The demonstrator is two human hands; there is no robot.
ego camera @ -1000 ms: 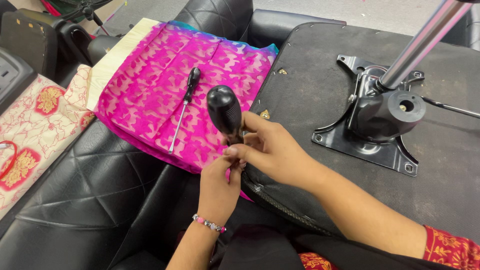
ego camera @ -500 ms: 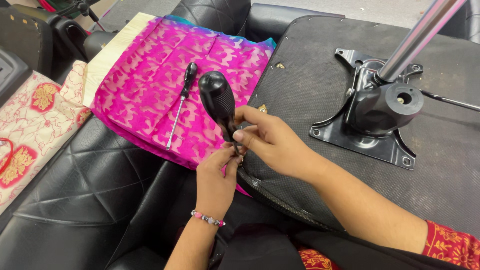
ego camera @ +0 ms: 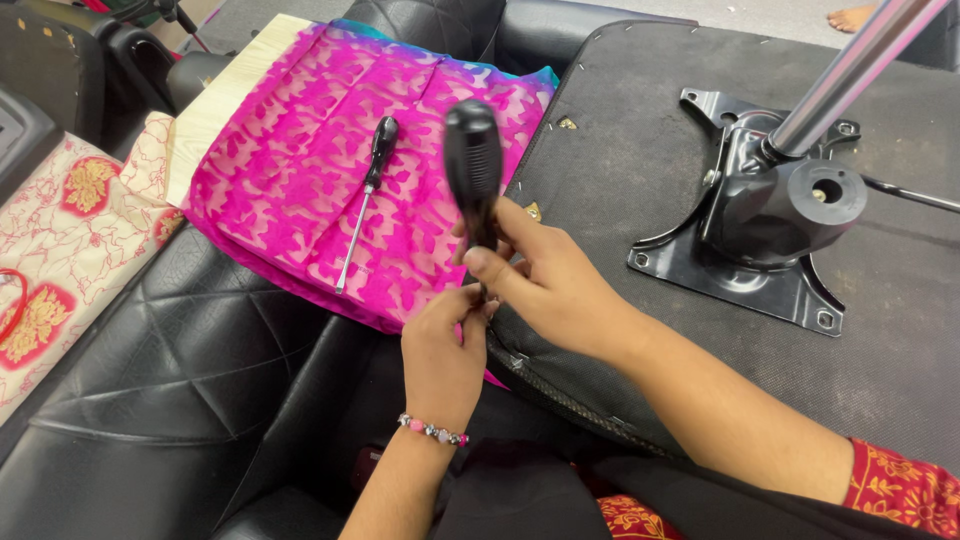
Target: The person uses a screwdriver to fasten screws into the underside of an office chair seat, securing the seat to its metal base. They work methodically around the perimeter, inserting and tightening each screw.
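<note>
**A:** so what was in the hands exactly?

**B:** a screwdriver with a fat black handle (ego camera: pixel 472 165), handle pointing up and blurry, right at the near left edge of the upturned chair seat (ego camera: pixel 640 130). The right hand (ego camera: pixel 545 280) had its grip closed round the neck just below the handle. The left hand (ego camera: pixel 440 350) was under it, fingers pinched shut at the lower part of the tool. I couldn't see the tip at all, the hands covered it.

**A:** and around it?

**B:** a second, thinner screwdriver (ego camera: pixel 365 200) lay loose on a pink patterned cloth (ego camera: pixel 290 160) just to the left, apart from both hands. Far right, the black metal chair mechanism (ego camera: pixel 770 220) sat on the seat underside with a chrome column (ego camera: pixel 850 75) sticking out. Black quilted cushion (ego camera: pixel 150 400) near left.
</note>
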